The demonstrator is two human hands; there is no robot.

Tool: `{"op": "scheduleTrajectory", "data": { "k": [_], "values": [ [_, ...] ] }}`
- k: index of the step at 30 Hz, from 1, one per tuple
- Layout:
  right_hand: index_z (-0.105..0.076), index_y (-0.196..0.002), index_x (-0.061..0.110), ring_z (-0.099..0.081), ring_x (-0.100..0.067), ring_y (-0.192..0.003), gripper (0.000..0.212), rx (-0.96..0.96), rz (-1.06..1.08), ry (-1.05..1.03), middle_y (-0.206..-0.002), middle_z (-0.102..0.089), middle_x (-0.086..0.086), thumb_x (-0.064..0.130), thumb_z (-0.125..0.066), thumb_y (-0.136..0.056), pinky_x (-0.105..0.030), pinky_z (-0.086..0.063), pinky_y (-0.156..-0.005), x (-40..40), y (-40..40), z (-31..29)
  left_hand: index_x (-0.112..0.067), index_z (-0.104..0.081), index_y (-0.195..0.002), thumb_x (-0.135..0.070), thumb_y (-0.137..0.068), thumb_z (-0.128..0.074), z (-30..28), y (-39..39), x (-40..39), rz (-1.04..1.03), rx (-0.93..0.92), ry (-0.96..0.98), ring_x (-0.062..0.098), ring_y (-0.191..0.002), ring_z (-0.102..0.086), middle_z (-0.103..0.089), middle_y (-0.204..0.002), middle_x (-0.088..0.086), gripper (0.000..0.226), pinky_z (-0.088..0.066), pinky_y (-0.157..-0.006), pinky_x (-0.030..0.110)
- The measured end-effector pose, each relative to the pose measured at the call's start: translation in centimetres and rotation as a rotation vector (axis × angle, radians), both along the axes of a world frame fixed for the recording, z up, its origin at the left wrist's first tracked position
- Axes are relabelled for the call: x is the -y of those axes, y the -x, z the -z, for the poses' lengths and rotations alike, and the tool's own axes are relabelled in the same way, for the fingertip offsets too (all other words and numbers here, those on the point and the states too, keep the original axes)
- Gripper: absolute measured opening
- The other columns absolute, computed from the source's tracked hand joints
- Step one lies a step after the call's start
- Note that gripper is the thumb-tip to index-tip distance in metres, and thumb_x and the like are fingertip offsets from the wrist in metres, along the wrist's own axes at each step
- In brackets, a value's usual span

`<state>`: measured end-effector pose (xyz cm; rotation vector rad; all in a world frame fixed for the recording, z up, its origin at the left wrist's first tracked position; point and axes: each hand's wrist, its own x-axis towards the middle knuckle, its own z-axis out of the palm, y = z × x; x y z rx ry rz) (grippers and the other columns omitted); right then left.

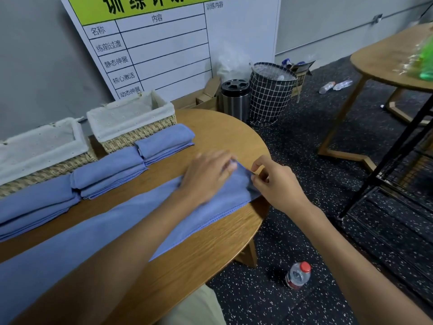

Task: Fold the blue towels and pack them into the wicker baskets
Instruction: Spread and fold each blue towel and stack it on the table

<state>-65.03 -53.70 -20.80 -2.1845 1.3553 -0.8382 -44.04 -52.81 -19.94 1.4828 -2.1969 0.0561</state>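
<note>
bare table (pixel 210 245) is left beside the long towel (pixel 98 233); the far edge is blocked by folded towels (pixel 105 170) and baskets (pixel 131 118).

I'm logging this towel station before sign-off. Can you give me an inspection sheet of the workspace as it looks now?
Surface: round wooden table, bare wood at its near edge.
Job's things: long blue towel spread flat; three folded towels in a row; two lined wicker baskets, no towels seen inside.
Clutter: water bottle on the floor; more bottles further off.
Grip: left hand lies flat on the towel; right hand pinches its far end.
Cables: nothing seen.
Surroundings: whiteboard chart, metal bin, checked hamper, second table.
</note>
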Motion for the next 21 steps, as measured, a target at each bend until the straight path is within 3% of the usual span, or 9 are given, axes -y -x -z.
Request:
{"op": "scheduleTrajectory", "data": {
  "k": [3,6,8,10,14,16,18,21],
  "values": [
    [-0.055,-0.106,0.015,-0.058,-0.025,-0.074,0.017,-0.088,-0.003,0.06,-0.083,-0.061,0.002,0.017,-0.063,-0.092,-0.04,-0.048,-0.064,-0.8,-0.3,0.0,-0.029,-0.055,-0.131,-0.046,-0.102,-0.044,1.7,-0.6,-1.9,-0.042,0.093,-0.142,0.013,-0.121,-0.046,-0.05,-0.129,-0.012,0.035,-0.038,-0.098,0.043],
    [-0.06,-0.105,0.013,-0.058,-0.026,-0.081,0.016,-0.072,0.034,0.025,-0.095,-0.056,-0.002,0.022,-0.064,-0.093,-0.04,-0.049,-0.07,-1.0,-0.3,0.2,-0.032,-0.041,-0.147,-0.056,-0.101,-0.038,1.6,-0.5,-1.8,-0.021,0.172,-0.226,0.011,-0.14,-0.03,-0.036,-0.15,-0.014,0.052,-0.026,-0.112,0.041],
    [-0.06,-0.107,0.012,-0.057,-0.026,-0.082,0.023,-0.082,0.058,-0.012,-0.1,-0.051,-0.001,0.029,-0.065,-0.093,-0.039,-0.049,-0.071,-1.1,-0.5,0.0,-0.035,-0.036,-0.151,-0.056,-0.102,-0.036,1.5,-0.5,-1.4,-0.022,0.17,-0.268,0.009,-0.145,-0.023,-0.028,-0.158,-0.015,0.053,-0.02,-0.116,0.041],
    [-0.057,-0.108,0.011,-0.057,-0.029,-0.084,0.03,-0.138,0.072,-0.039,-0.104,-0.049,-0.003,0.035,-0.066,-0.093,-0.04,-0.049,-0.074,-1.2,-0.8,-0.1,-0.034,-0.041,-0.149,-0.051,-0.103,-0.038,1.4,-0.6,-0.7,-0.063,0.099,-0.259,0.011,-0.143,-0.028,-0.032,-0.156,-0.014,0.049,-0.024,-0.114,0.042],
    [-0.055,-0.104,0.009,-0.058,-0.033,-0.088,0.032,-0.184,0.112,-0.132,-0.108,-0.049,-0.006,0.037,-0.066,-0.093,-0.042,-0.05,-0.076,-1.0,-1.4,-0.5,-0.025,-0.056,-0.137,-0.04,-0.101,-0.051,0.4,-0.3,2.3,-0.296,0.026,-0.238,0.024,-0.122,-0.048,-0.052,-0.131,0.002,0.039,-0.039,-0.101,0.042],
    [-0.054,-0.105,0.008,-0.058,-0.033,-0.09,0.033,-0.218,0.11,-0.17,-0.108,-0.05,-0.007,0.036,-0.066,-0.092,-0.041,-0.05,-0.077,-0.5,-1.5,-0.7,-0.022,-0.069,-0.112,-0.034,-0.094,-0.062,-0.4,-0.3,4.0,-0.31,-0.086,-0.335,0.025,-0.105,-0.059,-0.063,-0.11,0.004,0.023,-0.049,-0.088,0.041],
    [-0.053,-0.106,0.008,-0.057,-0.032,-0.095,0.032,-0.242,0.092,-0.201,-0.109,-0.051,-0.008,0.033,-0.065,-0.089,-0.041,-0.049,-0.079,0.2,-1.5,-0.8,-0.024,-0.068,-0.086,-0.027,-0.083,-0.07,-1.4,-0.3,5.4,-0.23,-0.291,-0.455,0.019,-0.086,-0.066,-0.069,-0.086,-0.002,0.005,-0.053,-0.077,0.04],
    [-0.051,-0.098,0.012,-0.057,-0.032,-0.099,0.028,-0.256,0.057,-0.223,-0.107,-0.05,-0.007,0.033,-0.064,-0.084,-0.039,-0.048,-0.077,1.3,-2.0,-1.0,-0.012,-0.058,-0.088,-0.008,-0.088,-0.068,-3.1,-0.5,6.4,-0.052,-0.487,-0.574,-0.001,-0.056,-0.053,-0.063,-0.058,-0.014,0.011,-0.046,-0.06,0.02]
  ]
}}
